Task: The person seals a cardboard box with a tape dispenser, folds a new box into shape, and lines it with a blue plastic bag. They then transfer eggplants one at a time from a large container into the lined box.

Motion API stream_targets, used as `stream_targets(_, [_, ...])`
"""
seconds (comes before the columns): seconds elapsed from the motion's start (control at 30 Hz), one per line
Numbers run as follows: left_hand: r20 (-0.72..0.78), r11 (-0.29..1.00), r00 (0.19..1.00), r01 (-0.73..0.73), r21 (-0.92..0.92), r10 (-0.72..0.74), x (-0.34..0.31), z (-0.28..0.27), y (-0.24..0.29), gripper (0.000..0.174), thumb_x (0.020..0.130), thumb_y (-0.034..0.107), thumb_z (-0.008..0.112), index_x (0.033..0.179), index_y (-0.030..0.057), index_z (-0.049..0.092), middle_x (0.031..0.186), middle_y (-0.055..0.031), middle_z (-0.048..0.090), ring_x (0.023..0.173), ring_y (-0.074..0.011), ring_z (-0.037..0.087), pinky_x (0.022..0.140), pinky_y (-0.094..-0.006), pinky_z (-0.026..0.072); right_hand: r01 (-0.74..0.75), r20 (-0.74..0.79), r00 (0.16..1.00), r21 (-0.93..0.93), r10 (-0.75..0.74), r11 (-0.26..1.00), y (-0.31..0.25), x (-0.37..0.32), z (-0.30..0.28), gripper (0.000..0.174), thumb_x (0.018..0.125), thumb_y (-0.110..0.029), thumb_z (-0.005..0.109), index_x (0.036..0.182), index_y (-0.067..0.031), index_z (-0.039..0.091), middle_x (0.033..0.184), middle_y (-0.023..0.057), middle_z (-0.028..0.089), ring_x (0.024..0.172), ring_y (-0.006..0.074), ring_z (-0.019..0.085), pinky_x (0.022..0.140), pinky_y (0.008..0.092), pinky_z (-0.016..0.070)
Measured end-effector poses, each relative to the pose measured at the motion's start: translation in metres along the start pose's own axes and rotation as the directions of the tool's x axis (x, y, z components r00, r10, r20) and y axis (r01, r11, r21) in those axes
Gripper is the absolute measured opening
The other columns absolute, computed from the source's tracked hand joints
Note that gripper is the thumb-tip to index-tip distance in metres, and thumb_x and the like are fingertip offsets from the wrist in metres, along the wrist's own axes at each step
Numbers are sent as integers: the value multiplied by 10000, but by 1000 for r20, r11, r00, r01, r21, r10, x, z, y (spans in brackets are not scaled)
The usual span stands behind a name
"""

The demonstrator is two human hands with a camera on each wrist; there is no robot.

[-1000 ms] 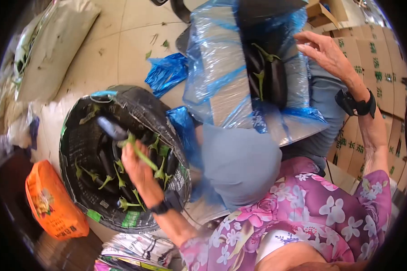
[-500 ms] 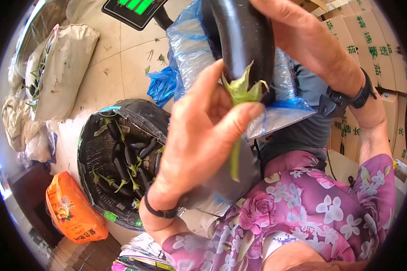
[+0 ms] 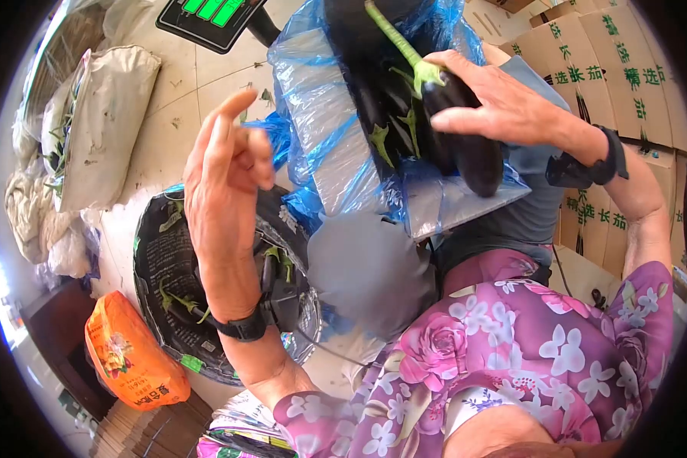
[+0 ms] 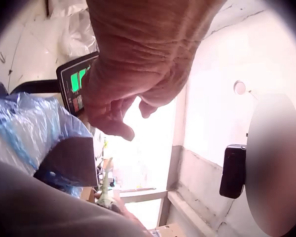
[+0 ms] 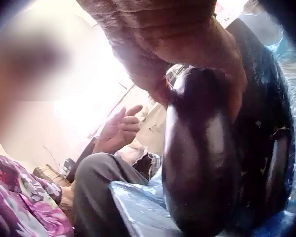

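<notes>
My right hand (image 3: 504, 99) grips a dark purple eggplant (image 3: 477, 164) near its green cap, thumb on one side and fingers on the other. The eggplant's stem points up and left in the head view; its glossy body (image 5: 197, 168) fills the middle of the right wrist view. Under it stands a box (image 3: 336, 130) lined with clear blue-striped plastic, with several eggplants (image 3: 385, 95) inside. My left hand (image 3: 225, 168) is raised over the black basket (image 3: 160, 263), fingers loosely bent and holding nothing. Eggplants in that basket are partly hidden by the left forearm.
A scale display (image 3: 210, 17) with green digits stands at the upper left. Beside the basket sits an orange bag (image 3: 133, 355). A pale sack (image 3: 111, 126) lies farther left, and printed cardboard boxes (image 3: 611, 76) are stacked at the right. My grey-clad knee (image 3: 370, 271) is between basket and box.
The left hand lifted an eggplant from the basket and brought it over the box, where both hands were on it. Now the right hand alone holds an eggplant, and the left has drawn back leftward.
</notes>
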State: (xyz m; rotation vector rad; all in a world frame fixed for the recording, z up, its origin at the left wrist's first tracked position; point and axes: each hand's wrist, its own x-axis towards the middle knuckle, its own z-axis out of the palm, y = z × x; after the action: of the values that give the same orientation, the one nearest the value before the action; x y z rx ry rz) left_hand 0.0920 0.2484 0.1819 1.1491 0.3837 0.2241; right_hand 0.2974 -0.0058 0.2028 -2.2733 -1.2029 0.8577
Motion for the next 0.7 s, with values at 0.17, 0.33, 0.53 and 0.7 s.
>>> stream_targets(0.17, [-295, 984, 952, 120, 129, -77, -41, -29, -37, 326, 1014, 167, 509, 1287, 0, 571, 789, -12, 573, 652, -62, 496, 588, -185, 407, -215, 106, 972, 65, 208, 974, 22, 37, 17, 613, 841, -451, 671, 1237, -28, 471, 1036, 164, 598, 987, 264, 583, 866, 346, 442])
stream_targets(0.33, [-472, 985, 869, 172, 6, -149, -86, -75, -90, 303, 990, 154, 560, 1258, 14, 592, 801, -10, 597, 650, -61, 527, 577, -193, 444, -347, 118, 928, -73, 353, 935, 63, 77, 70, 646, 809, -517, 667, 1120, 32, 530, 1039, 263, 597, 1023, 356, 586, 869, 404, 466])
stream_targets(0.53, [-722, 977, 658, 168, -135, -213, -175, -128, -138, 268, 962, 148, 609, 1200, 27, 614, 810, -25, 633, 642, -72, 560, 571, -201, 475, -153, -58, 988, -528, 145, 835, 63, 77, 101, 604, 881, -509, 618, 1108, 48, 564, 1022, 279, 654, 941, 440, 641, 774, 485, 530])
stream_targets(0.7, [-864, 942, 430, 306, -135, -263, -244, -170, -193, 271, 941, 137, 597, 1175, 1, 612, 789, -42, 638, 626, -99, 580, 553, -228, 491, 61, 65, 998, -697, -22, 715, 65, 74, 84, 542, 898, -461, 613, 1085, 46, 573, 979, 284, 648, 876, 447, 647, 721, 506, 519])
